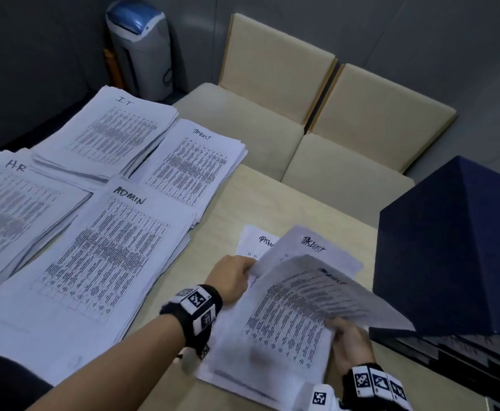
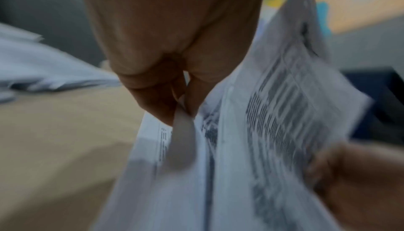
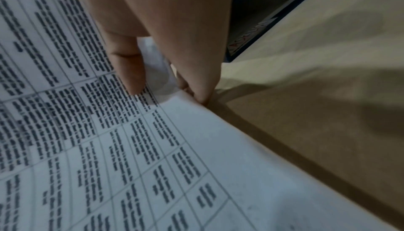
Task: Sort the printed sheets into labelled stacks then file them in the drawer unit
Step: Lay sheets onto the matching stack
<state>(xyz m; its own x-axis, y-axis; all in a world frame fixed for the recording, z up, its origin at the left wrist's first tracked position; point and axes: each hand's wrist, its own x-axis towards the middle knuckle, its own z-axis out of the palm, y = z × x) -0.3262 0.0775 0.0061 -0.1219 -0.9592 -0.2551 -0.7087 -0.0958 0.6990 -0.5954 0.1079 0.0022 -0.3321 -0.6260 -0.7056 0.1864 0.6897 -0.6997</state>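
Four labelled stacks lie on the left of the table: IT (image 1: 115,129), HR (image 1: 20,209), ADMIN (image 1: 100,262) and TASKLIST (image 1: 195,170). Near the front lies an unsorted pile of printed sheets (image 1: 275,330). My left hand (image 1: 236,275) pinches the left edge of a lifted sheet (image 2: 284,113) marked TASKLIST. My right hand (image 1: 351,341) pinches the right edge of a curling top sheet (image 3: 157,72) between thumb and fingers. The dark blue drawer unit (image 1: 456,247) stands at the right, close behind my right hand.
Two cream chairs (image 1: 331,114) stand behind the table. A grey and blue machine (image 1: 142,48) sits on the floor at the back left. Bare tabletop (image 1: 287,203) shows between the stacks and the drawer unit.
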